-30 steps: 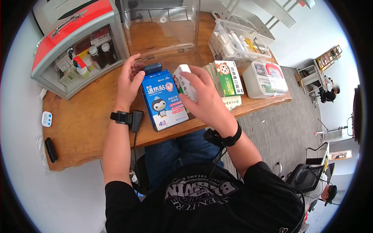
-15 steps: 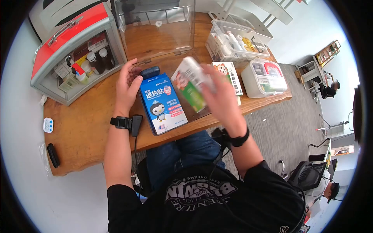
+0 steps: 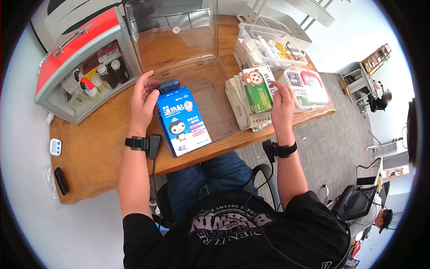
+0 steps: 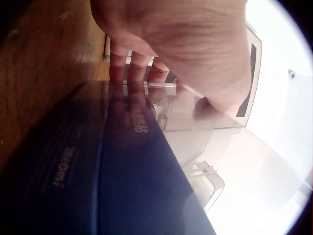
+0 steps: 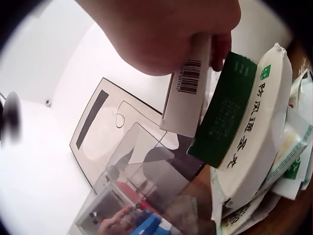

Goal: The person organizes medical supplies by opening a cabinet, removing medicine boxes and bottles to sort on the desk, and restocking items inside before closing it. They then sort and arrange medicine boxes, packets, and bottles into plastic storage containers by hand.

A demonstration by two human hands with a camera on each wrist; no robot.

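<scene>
In the head view my right hand point(image 3: 283, 101) pinches the edge of a white-and-green medicine box point(image 3: 260, 92) with a cartoon animal on it. The box lies over a stack of flat medicine boxes point(image 3: 237, 103). In the right wrist view, the barcode end of the held medicine box point(image 5: 186, 98) touches a green-and-white box point(image 5: 225, 112). My left hand point(image 3: 144, 105) rests at the upper left corner of a clear case, thumb near its dark latch point(image 3: 168, 85). A blue fever-patch box point(image 3: 183, 119) with a penguin stands in the case, beside that hand.
The clear case's lid point(image 3: 174, 36) stands raised behind. A red-and-grey medicine cabinet point(image 3: 85, 67) with bottles is at the left. A clear bin point(image 3: 268, 45) and a white first-aid box point(image 3: 307, 87) stand at the right. A timer point(image 3: 55, 147) lies at the wooden table's left edge.
My right hand has carried the medicine box from beside the blue box rightward to the stack. My left hand has stayed at the case's corner.
</scene>
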